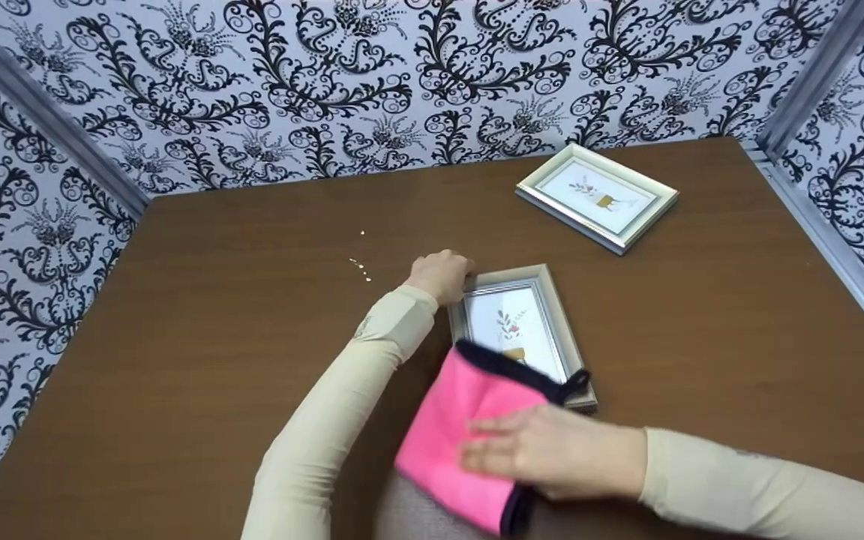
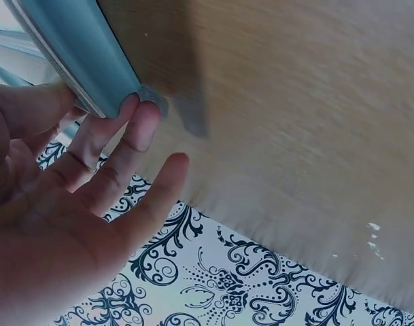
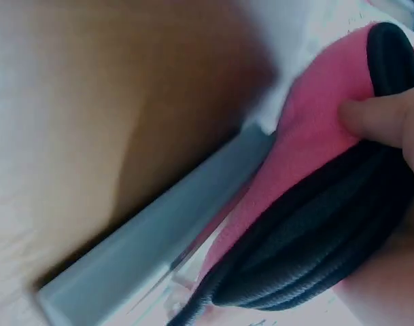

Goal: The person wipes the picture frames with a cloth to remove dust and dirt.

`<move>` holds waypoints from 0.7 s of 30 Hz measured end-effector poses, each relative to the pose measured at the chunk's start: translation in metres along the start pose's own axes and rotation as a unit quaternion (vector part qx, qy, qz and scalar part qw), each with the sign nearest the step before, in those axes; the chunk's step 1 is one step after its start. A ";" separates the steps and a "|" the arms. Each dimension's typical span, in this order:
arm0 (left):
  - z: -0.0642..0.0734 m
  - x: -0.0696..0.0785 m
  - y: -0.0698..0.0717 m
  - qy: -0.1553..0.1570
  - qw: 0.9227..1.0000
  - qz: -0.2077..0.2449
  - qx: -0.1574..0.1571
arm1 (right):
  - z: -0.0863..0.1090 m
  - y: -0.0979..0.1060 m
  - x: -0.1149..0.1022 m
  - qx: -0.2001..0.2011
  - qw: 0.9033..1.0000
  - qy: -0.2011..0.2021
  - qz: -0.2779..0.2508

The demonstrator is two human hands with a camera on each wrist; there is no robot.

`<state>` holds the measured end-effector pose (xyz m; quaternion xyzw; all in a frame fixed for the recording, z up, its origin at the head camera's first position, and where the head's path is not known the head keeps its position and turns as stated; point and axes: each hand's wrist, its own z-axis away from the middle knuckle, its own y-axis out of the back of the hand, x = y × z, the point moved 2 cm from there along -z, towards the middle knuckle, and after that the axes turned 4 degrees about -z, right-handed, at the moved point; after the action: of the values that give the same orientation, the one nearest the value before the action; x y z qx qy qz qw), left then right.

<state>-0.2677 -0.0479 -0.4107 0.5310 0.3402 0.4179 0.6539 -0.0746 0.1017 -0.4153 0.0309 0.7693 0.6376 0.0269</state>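
Observation:
A picture frame [image 1: 561,315] with a silvery-cream border and a plant print lies on the brown table. My left hand [image 1: 441,276] grips its far left corner; in the left wrist view the thumb is over the frame's border [image 2: 91,61] and the fingertips are at its outer side. A pink cloth with black edging [image 1: 443,420] covers the near part of the frame. My right hand [image 1: 537,450] holds this cloth, its fingers spread over the pink side. In the right wrist view the thumb [image 3: 380,121] presses on the cloth [image 3: 315,129] beside the frame's edge [image 3: 159,224].
A second, similar picture frame [image 1: 597,196] lies face up at the back right of the table [image 1: 252,315]. Small white flecks [image 1: 361,268] dot the wood left of my left hand. Patterned walls [image 1: 342,82] enclose the table at the back and sides.

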 end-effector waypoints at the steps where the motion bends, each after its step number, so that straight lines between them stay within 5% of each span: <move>1: 0.000 0.001 0.000 0.000 1.000 -0.001 -0.004 | 0.000 -0.002 -0.004 -0.001 1.000 0.009 0.009; 9: 0.000 0.004 -0.002 -0.018 1.000 0.004 -0.003 | 0.017 -0.008 -0.010 0.025 0.998 -0.035 -0.037; 15: 0.000 0.003 -0.003 -0.030 0.999 0.009 -0.014 | 0.051 -0.001 -0.005 0.076 0.989 -0.072 -0.108; 21: 0.000 0.001 -0.002 -0.029 0.999 0.002 -0.017 | 0.086 0.008 0.001 0.080 0.979 -0.131 -0.134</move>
<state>-0.2672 -0.0469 -0.4127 0.5324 0.3129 0.4095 0.6715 -0.0681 0.1871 -0.4238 0.0131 0.8046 0.5553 0.2102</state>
